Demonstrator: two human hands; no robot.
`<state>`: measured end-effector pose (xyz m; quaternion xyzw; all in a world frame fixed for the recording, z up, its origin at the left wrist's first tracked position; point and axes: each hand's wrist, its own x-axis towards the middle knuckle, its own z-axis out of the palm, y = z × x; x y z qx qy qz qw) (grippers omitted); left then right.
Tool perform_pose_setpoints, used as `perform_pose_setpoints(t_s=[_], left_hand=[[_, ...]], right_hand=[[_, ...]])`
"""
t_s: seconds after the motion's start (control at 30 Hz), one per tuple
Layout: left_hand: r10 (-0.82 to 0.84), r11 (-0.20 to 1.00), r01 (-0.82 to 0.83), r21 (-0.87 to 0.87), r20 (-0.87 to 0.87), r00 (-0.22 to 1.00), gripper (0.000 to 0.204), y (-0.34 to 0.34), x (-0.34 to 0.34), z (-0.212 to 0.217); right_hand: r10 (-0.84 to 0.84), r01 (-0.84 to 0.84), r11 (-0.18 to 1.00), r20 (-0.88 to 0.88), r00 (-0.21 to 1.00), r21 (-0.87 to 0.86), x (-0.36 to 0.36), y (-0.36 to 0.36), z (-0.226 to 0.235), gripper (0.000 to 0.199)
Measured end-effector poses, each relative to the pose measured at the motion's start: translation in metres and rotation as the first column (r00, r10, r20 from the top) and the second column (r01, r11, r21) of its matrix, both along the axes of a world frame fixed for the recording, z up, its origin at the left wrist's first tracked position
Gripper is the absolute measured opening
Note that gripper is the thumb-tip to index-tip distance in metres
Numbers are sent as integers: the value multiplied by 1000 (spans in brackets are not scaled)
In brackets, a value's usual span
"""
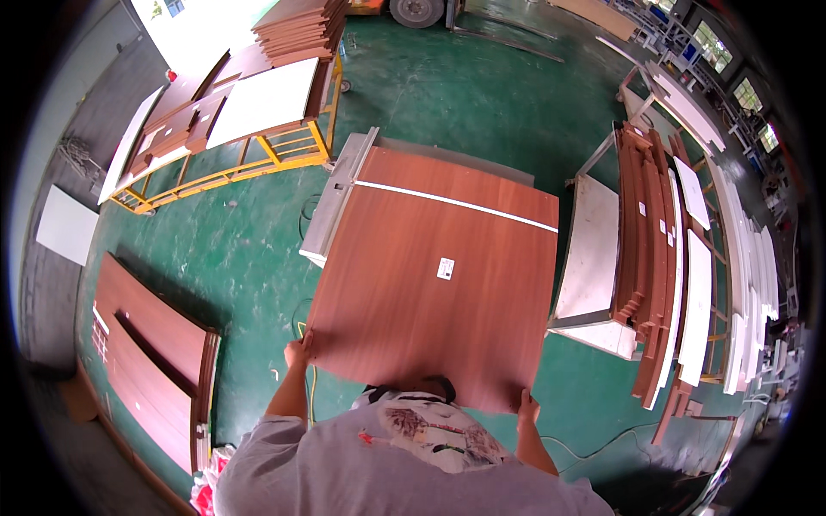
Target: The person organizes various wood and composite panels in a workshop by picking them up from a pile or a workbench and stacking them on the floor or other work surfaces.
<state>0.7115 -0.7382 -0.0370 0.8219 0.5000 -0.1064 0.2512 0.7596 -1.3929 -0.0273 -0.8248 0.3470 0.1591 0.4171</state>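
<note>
A large reddish-brown wooden panel lies flat in front of me, with a thin white strip across its far part and a small white label near its middle. My left hand grips the panel's near left corner. My right hand grips its near right corner. The far end of the panel rests over a grey metal machine table.
A yellow cart with brown and white boards stands far left. Brown panels lie on the green floor at left. A white table and racks of brown and white boards line the right.
</note>
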Motion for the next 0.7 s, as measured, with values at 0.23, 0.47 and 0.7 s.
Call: perform_pose_setpoints(t_s=[0.23,0.47,0.7], left_hand=[[0,995,11,-102,100,995,62,-24,12,22],[54,956,-17,-294,120,991,66,14,-21,12],[835,-37,-282,-959,-185,518,92,-33,-63,-45]], right_hand=[[-168,173,985,-135,977,26,6,-3,22,69],[-212,223,971,-118,970,85,-1,14,22,64],[-702,736,348,-359,615,580,-36,31,-20,67]])
